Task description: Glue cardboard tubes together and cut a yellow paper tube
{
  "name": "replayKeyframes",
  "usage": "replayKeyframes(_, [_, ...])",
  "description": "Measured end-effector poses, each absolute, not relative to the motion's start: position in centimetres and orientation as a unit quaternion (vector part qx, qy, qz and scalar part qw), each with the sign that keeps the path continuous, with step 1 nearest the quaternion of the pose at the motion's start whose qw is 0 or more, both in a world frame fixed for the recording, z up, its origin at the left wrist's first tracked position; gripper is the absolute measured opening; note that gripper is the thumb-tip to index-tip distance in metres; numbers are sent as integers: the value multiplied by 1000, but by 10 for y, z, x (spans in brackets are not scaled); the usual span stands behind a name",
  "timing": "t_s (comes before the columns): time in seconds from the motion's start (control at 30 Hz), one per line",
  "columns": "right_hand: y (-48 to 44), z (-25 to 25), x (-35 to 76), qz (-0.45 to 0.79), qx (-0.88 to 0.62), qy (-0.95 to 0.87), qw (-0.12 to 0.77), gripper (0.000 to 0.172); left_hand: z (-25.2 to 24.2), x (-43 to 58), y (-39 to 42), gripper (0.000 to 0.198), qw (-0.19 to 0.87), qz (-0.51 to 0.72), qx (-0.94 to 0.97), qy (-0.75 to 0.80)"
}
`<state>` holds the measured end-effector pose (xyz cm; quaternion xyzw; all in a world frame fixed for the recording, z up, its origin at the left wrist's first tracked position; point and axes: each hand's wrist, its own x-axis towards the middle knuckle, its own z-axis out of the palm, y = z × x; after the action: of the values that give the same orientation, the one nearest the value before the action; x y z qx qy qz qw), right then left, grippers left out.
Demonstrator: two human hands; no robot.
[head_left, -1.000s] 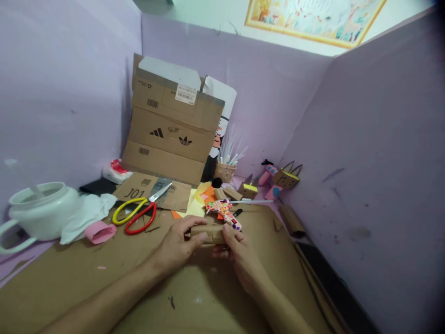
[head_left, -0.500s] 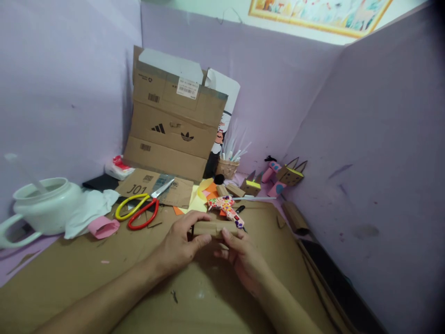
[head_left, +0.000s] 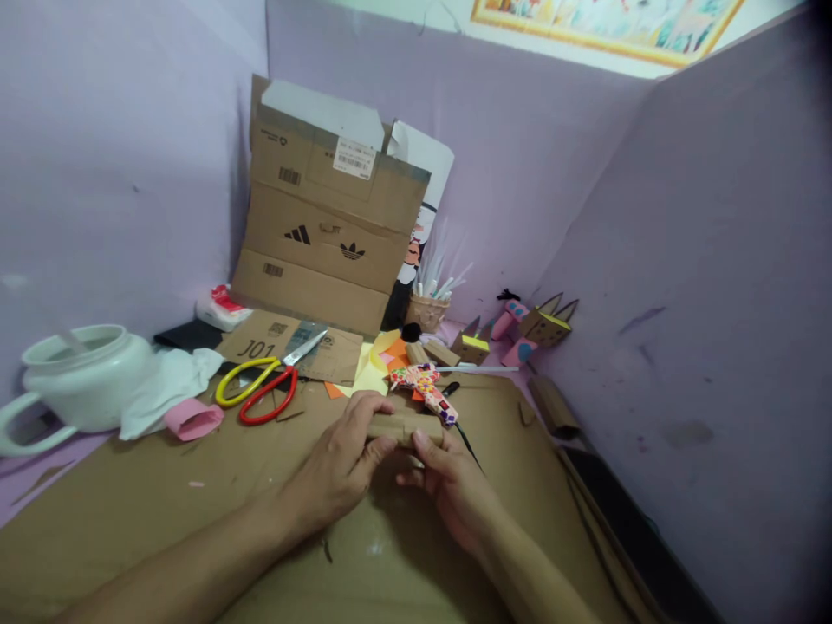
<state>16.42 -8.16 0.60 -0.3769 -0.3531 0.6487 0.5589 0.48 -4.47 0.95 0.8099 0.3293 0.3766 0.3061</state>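
Note:
Between both hands, a short cardboard tube (head_left: pixel 404 428) lies sideways a little above the cardboard-covered table (head_left: pixel 312 572). Its left end is gripped by my left hand (head_left: pixel 354 451), thumb in front and fingers over the top. My right hand (head_left: pixel 448 472) closes on the other end, with the thumb against the front; its remaining fingers are partly hidden below. Just beyond the tube rests a floral-patterned glue gun (head_left: pixel 429 390) with a dark cord. Scissors (head_left: pixel 266 386) with one yellow and one red handle lie to the left, blades pointing away.
On the left stand a white pot (head_left: pixel 91 377), crumpled tissue (head_left: pixel 172 386) and a pink paper ring (head_left: pixel 193 419). An upright cardboard box (head_left: pixel 325 234) leans at the back beside a cup of glue sticks (head_left: pixel 427 312). Cardboard animal figures (head_left: pixel 546 322) sit back right; walls enclose the sides.
Both hands still hold the cardboard tube in nearly the same place. The left hand's grip has shifted slightly on the tube's left end, and the view has tilted a little.

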Motion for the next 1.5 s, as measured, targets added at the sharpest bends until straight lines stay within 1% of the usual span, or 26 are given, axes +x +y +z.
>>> replayKeyframes(0.13, [-82,6,164,639,-382,-365,559,30,9,5,-46,22,306,380,806,334])
replayKeyframes(0.5, [-84,4,160,609,-395,-374,577,38,8,9,-49,26,306,392,798,341])
replayKeyframes(0.57, [-83,5,162,611,-397,-370,576,37,12,10,-49,32,312,379,798,350])
replayKeyframes(0.63, [-79,8,166,615,-400,-353,581,33,18,11,-48,44,315,378,793,359])
replayKeyframes(0.7, [-74,10,172,611,-409,-315,601,31,24,10,-45,54,313,415,768,374])
replayKeyframes(0.73, [-72,11,175,607,-416,-292,611,30,26,8,-42,55,317,445,744,384])
replayKeyframes(0.8, [-67,11,179,604,-430,-253,621,30,30,5,-38,47,347,496,682,410])
replayKeyframes(0.9, [-65,9,181,610,-435,-249,614,30,33,0,-32,35,458,489,599,439])
replayKeyframes(1.0, [-67,8,178,601,-438,-267,612,30,33,-1,-31,34,556,442,559,428])
replayKeyframes(1.1, [-71,8,172,593,-447,-285,607,32,30,4,-32,35,607,416,539,410])
replayKeyframes(1.23, [-75,6,164,595,-450,-310,590,34,25,10,-36,33,646,405,515,391])
replayKeyframes(1.5, [-80,4,156,617,-417,-314,589,37,19,15,-39,33,653,414,495,396])
